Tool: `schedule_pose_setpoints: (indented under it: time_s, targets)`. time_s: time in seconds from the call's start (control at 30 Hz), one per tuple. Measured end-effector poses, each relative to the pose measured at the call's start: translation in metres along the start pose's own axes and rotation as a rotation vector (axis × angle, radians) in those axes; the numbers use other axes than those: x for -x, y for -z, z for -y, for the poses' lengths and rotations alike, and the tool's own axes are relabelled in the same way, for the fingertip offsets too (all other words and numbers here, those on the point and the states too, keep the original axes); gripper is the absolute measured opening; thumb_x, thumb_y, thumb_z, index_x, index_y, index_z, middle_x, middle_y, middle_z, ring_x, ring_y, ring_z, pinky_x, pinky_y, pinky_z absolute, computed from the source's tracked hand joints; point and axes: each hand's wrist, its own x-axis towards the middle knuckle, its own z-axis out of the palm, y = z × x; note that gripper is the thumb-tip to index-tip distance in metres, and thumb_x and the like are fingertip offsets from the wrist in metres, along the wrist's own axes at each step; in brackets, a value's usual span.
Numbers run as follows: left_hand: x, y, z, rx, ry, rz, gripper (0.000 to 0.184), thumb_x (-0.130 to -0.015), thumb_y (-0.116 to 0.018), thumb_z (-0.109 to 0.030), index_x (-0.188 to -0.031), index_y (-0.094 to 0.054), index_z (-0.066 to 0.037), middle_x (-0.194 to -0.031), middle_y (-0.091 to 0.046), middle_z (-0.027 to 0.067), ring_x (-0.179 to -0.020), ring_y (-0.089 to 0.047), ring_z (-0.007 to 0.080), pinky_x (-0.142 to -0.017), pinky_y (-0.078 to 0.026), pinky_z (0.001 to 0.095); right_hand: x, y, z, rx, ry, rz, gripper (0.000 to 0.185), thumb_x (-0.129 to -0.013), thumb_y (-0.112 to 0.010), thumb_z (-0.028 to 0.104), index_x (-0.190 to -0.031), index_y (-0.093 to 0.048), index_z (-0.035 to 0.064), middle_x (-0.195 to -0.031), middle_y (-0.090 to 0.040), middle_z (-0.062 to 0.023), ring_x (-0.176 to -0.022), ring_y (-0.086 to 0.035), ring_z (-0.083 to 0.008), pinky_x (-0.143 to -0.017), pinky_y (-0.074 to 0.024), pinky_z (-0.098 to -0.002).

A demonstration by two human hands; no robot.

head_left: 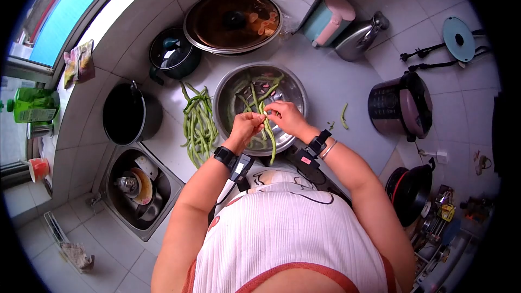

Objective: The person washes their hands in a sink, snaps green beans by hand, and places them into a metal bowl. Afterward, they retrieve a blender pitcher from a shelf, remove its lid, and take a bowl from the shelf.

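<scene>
Both my hands meet above a metal bowl (221, 92) on the counter. My left hand (248, 126) pinches a green bean (269, 137) near its upper end. My right hand (284, 116) has its fingers closed on the same bean, which hangs down toward the bowl's near rim. Inside the bowl lie several green beans (254, 95) and a few pinkish bits (266, 85). A pile of long green beans (198, 125) rests on the counter left of the bowl.
A sink (175, 185) with dishes is at the lower left, a black pot (146, 119) above it. Behind the bowl stand a lidded pan (209, 21) and a dark pot (175, 57). A bean piece (344, 116) and a cooker (388, 106) are at the right.
</scene>
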Motion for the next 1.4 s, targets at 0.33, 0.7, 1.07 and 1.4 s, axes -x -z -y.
schedule_pose_setpoints:
  time_s: [0.33,0.7,1.07,1.4]
  targets:
    - [-0.005,0.013,-0.001,0.169,0.006,-0.156,0.018,-0.085,-0.054,-0.011,-0.094,-0.053,0.005,-0.078,-0.058,0.0079,-0.064,-0.058,0.0132,-0.059,-0.050,0.0193,0.003,-0.009,-0.032,-0.465,-0.223,-0.220,0.026,-0.072,-0.066,0.008,-0.095,-0.057,0.0014,-0.067,-0.056,-0.0034,-0.058,-0.051,-0.0077,-0.053,-0.0425,-0.0224]
    - [0.009,0.032,-0.008,-0.051,-0.087,-0.232,0.040,-0.080,-0.058,-0.011,-0.114,-0.043,0.003,-0.094,-0.055,0.0089,-0.073,-0.059,0.0162,-0.063,-0.050,0.0255,0.134,0.062,-0.188,-0.520,-0.930,-0.605,0.016,-0.079,-0.049,0.001,-0.092,-0.059,0.0035,-0.071,-0.058,-0.0032,-0.059,-0.057,-0.0123,-0.052,-0.0455,-0.0216]
    - [-0.003,0.067,0.006,-0.618,-0.151,-0.217,0.026,-0.079,-0.056,-0.006,-0.104,-0.053,0.000,-0.101,-0.055,0.0064,-0.072,-0.054,0.0115,-0.063,-0.046,0.0230,0.102,0.065,-0.109,0.060,-0.274,-0.541,0.022,-0.069,-0.051,-0.006,-0.086,-0.060,0.0041,-0.087,-0.057,-0.0128,-0.072,-0.058,-0.0248,-0.062,-0.0475,-0.0332]
    - [0.032,0.098,0.018,-0.594,-0.370,-0.639,0.063,-0.074,-0.061,-0.005,-0.129,-0.029,-0.001,-0.126,-0.040,0.0153,-0.111,-0.042,0.0259,-0.090,-0.036,0.0332,0.054,0.031,-0.038,0.467,-0.364,-0.528,0.043,-0.074,-0.061,0.023,-0.102,-0.049,-0.0078,-0.102,-0.049,-0.0227,-0.095,-0.050,-0.0369,-0.083,-0.0417,-0.0398]
